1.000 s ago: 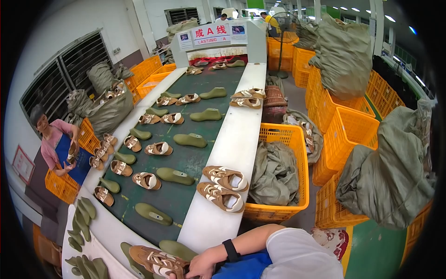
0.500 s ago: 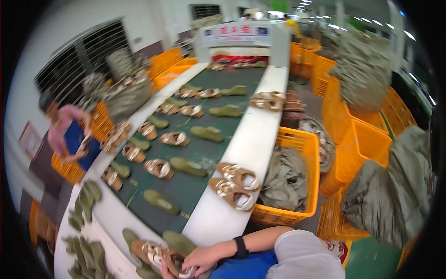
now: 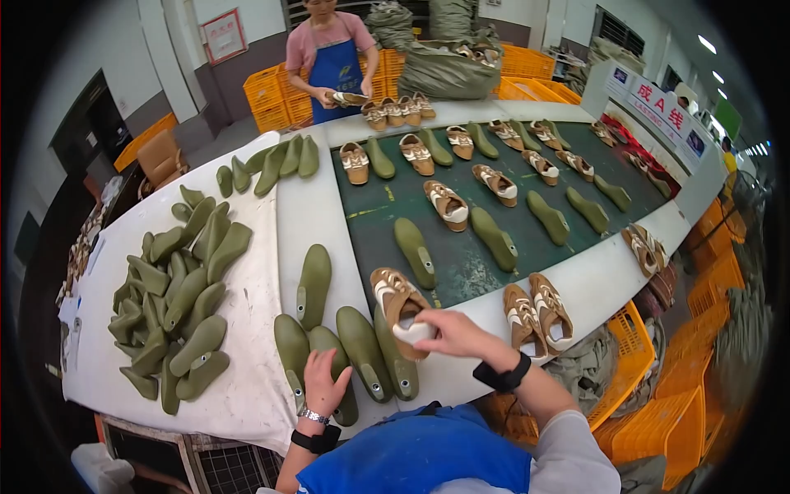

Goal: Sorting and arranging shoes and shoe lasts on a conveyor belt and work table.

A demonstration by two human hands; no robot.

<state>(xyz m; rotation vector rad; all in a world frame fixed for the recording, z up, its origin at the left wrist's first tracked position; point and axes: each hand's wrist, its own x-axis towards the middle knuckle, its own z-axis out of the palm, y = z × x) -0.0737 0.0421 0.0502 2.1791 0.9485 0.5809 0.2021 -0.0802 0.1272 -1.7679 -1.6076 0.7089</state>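
Note:
My right hand (image 3: 451, 333) grips the white heel end of a tan and white shoe (image 3: 393, 296) lying at the near edge of the dark green belt (image 3: 461, 263). My left hand (image 3: 323, 380) rests with fingers spread on one of several green shoe lasts (image 3: 362, 350) lined up in front of me, holding nothing. Another green last (image 3: 313, 282) lies just beyond them on the white border.
A heap of green lasts (image 3: 177, 305) covers the white-clothed table at left. Shoes and lasts ride the belt; a tan pair (image 3: 539, 313) sits on its white rim at right. A person in a blue apron (image 3: 336, 70) stands at the far end. Orange crates (image 3: 658, 403) line the right.
The view has swung left and down from along the line to the near end of the belt. My right hand stays on the tan shoe; my left hand now shows on the lasts.

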